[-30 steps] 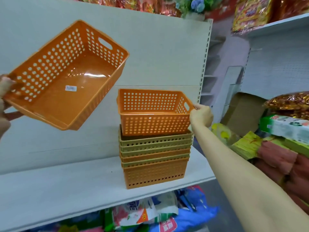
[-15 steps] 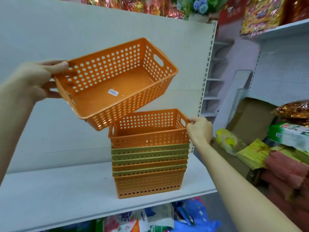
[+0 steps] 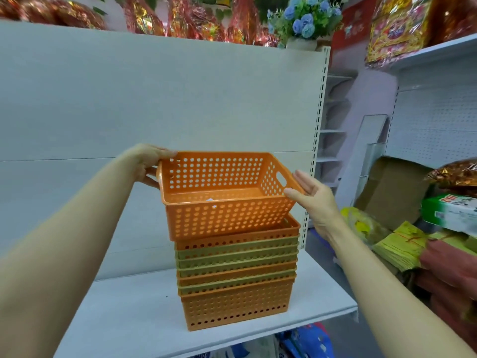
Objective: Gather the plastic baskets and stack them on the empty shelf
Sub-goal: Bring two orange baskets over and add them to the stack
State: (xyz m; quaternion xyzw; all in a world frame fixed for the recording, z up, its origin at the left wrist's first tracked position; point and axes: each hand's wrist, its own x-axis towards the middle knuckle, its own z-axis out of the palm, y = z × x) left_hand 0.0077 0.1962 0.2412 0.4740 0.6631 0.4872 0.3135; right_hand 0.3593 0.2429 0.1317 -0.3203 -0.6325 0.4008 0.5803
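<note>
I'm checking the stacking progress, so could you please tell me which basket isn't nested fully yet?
The top orange basket, gripped by the left hand: it sits high and tilted, while the baskets below nest tightly.

Both bare forearms reach forward from the lower corners. Left hand point(image 3: 148, 161) has its thumb lying on top and fingers curled underneath, pinching the left rim of the orange basket point(image 3: 227, 202). Right hand point(image 3: 313, 196) is held palm-in with fingers straight, thumb tip touching the basket's right rim, no grip.
</note>
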